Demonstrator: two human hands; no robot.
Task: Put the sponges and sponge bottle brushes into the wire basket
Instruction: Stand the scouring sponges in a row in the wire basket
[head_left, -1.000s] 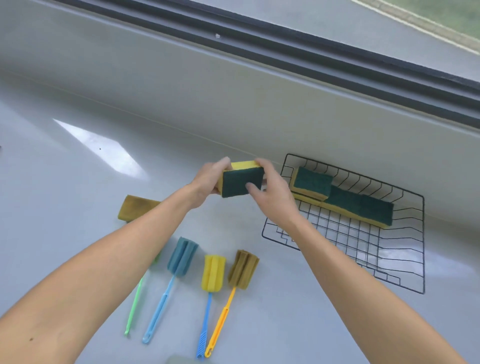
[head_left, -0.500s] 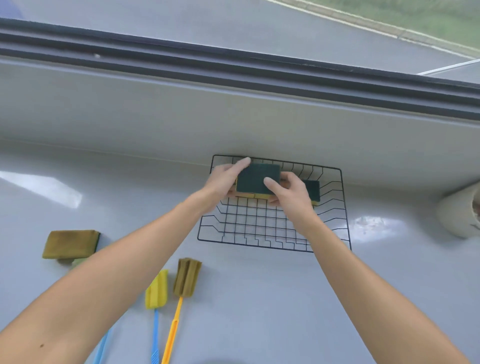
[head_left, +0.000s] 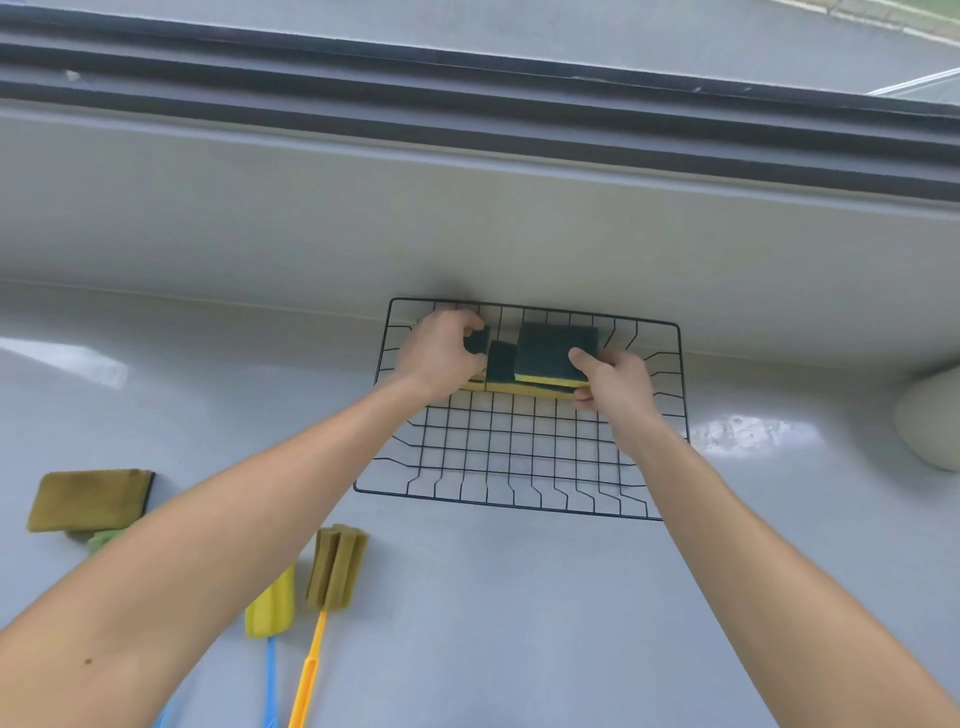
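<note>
Right hand (head_left: 615, 382) pinches a green-topped sponge (head_left: 553, 353) inside the wire basket (head_left: 519, 499); left hand (head_left: 441, 353) curls around another sponge (head_left: 477, 341) beside it.

Both arms outstretched; left hand (head_left: 441, 349), right hand (head_left: 613, 379) curled.

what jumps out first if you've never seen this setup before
Both hands meet over the far side of the black wire basket: the right hand holds a green-topped yellow sponge above others already inside. Near left, a brown sponge and bottle brushes lie on the grey counter.
</note>
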